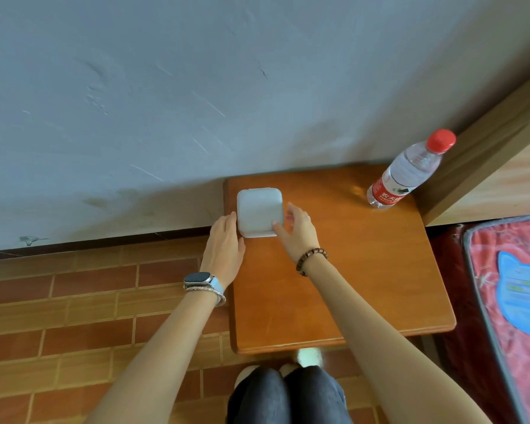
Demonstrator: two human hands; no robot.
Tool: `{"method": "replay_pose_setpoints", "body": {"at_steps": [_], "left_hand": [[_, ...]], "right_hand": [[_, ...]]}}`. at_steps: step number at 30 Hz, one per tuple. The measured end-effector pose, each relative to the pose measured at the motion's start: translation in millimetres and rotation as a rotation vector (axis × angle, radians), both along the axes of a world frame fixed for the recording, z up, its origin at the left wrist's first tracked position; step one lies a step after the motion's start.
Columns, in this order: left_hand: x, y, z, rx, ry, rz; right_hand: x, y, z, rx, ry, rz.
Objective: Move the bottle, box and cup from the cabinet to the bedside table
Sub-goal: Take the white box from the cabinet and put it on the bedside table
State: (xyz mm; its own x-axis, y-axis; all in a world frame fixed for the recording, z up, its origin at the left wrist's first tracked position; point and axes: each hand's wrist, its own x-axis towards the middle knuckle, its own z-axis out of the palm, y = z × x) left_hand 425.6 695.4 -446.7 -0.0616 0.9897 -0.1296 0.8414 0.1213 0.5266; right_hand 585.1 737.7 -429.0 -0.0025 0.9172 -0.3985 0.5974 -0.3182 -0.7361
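Observation:
A white square box point(259, 212) with rounded corners rests on the far left corner of the orange wooden bedside table point(349, 270). My left hand point(224, 249) presses against the box's left side, fingers together. Fingertips of my right hand point(296, 229) touch its right front corner. A clear water bottle point(406, 174) with a red cap and red label stands upright at the table's far right corner. No cup or cabinet is in view.
A grey wall point(196, 102) runs right behind the table. A wooden bed headboard point(487, 166) stands to the right, with a red mattress cover point(508, 286) below it. Brown brick-pattern floor point(89, 316) lies to the left. My knees point(288, 396) are at the table's near edge.

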Motion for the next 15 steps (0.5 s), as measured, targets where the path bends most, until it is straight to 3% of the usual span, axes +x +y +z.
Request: {"method": "replay_pose_setpoints", "body": {"at_steps": [15], "left_hand": [[-27,-63,238,0.065,0.235,0.011]], "right_hand": [[-3,-56,231,0.294,-0.522,0.370]]}}
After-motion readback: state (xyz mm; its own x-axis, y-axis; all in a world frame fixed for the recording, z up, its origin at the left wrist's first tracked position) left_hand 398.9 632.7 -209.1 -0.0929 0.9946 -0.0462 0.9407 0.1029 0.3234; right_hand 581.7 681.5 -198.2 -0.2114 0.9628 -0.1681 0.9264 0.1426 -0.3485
